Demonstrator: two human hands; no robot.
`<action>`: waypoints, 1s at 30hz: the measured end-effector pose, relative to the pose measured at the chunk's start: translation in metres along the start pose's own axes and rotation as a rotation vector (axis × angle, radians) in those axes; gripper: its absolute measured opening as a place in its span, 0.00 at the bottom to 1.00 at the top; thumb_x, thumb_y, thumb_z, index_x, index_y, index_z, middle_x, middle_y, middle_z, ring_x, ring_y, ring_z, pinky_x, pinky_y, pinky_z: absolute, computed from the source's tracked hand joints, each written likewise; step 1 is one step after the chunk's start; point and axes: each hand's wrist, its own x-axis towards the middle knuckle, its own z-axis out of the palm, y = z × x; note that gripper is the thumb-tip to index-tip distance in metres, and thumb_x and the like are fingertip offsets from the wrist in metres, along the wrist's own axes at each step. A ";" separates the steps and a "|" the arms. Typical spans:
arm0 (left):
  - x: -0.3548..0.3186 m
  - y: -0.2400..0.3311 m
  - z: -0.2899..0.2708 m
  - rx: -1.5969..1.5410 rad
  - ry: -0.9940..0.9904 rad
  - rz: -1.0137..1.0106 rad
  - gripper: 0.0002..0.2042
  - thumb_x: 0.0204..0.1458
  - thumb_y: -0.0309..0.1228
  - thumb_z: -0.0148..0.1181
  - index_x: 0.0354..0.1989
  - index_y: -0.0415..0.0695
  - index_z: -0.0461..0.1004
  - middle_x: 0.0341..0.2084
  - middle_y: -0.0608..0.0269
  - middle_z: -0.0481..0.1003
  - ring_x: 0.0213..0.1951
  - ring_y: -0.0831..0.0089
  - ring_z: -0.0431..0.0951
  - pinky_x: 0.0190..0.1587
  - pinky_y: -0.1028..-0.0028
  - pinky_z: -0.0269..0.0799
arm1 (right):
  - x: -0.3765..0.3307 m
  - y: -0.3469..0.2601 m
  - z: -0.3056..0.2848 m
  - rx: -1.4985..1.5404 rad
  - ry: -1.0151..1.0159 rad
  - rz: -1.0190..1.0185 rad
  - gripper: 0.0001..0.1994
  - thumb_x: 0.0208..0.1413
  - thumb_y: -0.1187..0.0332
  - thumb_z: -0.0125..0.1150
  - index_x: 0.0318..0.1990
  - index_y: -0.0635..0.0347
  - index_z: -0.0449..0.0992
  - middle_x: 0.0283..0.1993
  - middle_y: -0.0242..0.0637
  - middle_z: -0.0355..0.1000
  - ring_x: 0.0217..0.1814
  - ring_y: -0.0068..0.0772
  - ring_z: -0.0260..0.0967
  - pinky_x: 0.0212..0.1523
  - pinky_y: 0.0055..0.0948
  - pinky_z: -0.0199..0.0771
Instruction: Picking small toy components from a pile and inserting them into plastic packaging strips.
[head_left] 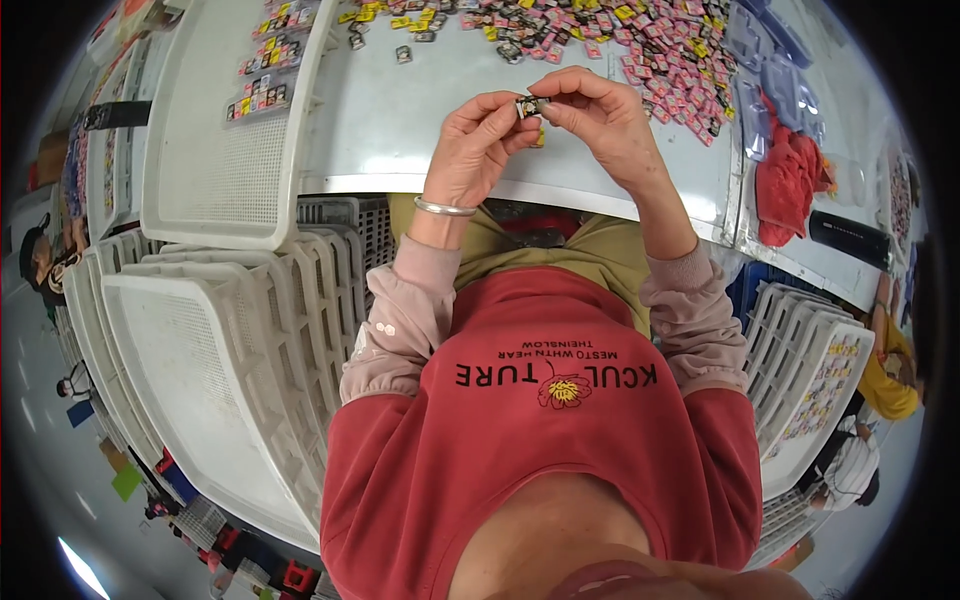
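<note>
Between the fingertips of both hands, above the near edge of the metal table point(390, 130), is a small dark block-like piece point(530, 106) with a pale and gold pattern. My left hand point(480, 132), with a silver bangle at the wrist, pinches its left side. From the right, my right hand point(603, 115) pinches the other side with thumb and forefinger. Fingers cover part of the piece, so its exact kind cannot be made out. Just below it a bit of a yellow piece point(541, 138) shows. Beyond my hands lies a wide heap of similar small pink, black and yellow pieces point(660, 60).
A white tray point(215, 190) at the left holds clear packs of pieces point(258, 98). Stacked white trays point(190, 350) stand beside me on the left, more trays point(810, 380) on the right. Clear plastic cases point(785, 90) and a red cloth point(788, 190) lie at the table's right.
</note>
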 end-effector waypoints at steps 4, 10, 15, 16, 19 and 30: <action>-0.008 0.024 -0.036 0.750 0.400 0.379 0.06 0.54 0.23 0.54 0.37 0.37 0.76 0.32 0.58 0.78 0.32 0.70 0.78 0.37 0.76 0.72 | 0.030 0.009 -0.005 -0.299 -0.015 0.032 0.11 0.52 0.78 0.57 0.44 0.65 0.75 0.39 0.30 0.72 0.38 0.19 0.67 0.42 0.19 0.69; -0.023 0.001 -0.063 1.597 0.168 0.790 0.11 0.43 0.19 0.58 0.37 0.39 0.76 0.36 0.55 0.74 0.44 0.55 0.72 0.46 0.64 0.68 | 0.064 0.056 0.007 -0.725 -0.282 -0.012 0.10 0.44 0.78 0.58 0.38 0.63 0.74 0.32 0.38 0.74 0.34 0.30 0.72 0.35 0.28 0.71; -0.022 -0.014 -0.069 1.666 0.064 0.778 0.14 0.39 0.20 0.62 0.38 0.39 0.75 0.41 0.55 0.71 0.49 0.56 0.69 0.50 0.63 0.65 | 0.071 0.071 0.025 -0.790 -0.357 0.048 0.09 0.42 0.78 0.57 0.34 0.66 0.74 0.30 0.42 0.74 0.33 0.38 0.73 0.35 0.32 0.73; -0.020 -0.016 -0.073 1.666 0.067 0.770 0.14 0.38 0.21 0.64 0.38 0.38 0.75 0.41 0.56 0.71 0.49 0.57 0.68 0.50 0.63 0.65 | 0.071 0.072 0.030 -0.793 -0.346 0.062 0.07 0.42 0.78 0.58 0.32 0.66 0.74 0.30 0.42 0.74 0.33 0.40 0.73 0.36 0.32 0.72; -0.020 -0.017 -0.071 1.675 0.064 0.769 0.14 0.39 0.22 0.64 0.37 0.39 0.75 0.41 0.56 0.71 0.49 0.57 0.68 0.50 0.63 0.65 | 0.064 0.089 0.031 -0.955 -0.233 -0.224 0.07 0.43 0.77 0.59 0.33 0.66 0.75 0.32 0.42 0.74 0.34 0.42 0.73 0.36 0.34 0.72; -0.022 -0.018 -0.071 1.683 0.105 0.759 0.14 0.39 0.23 0.65 0.38 0.40 0.75 0.42 0.57 0.71 0.49 0.57 0.69 0.51 0.64 0.65 | 0.050 0.083 0.045 -1.041 -0.187 -0.111 0.06 0.47 0.75 0.55 0.31 0.62 0.78 0.35 0.44 0.74 0.39 0.47 0.72 0.41 0.41 0.72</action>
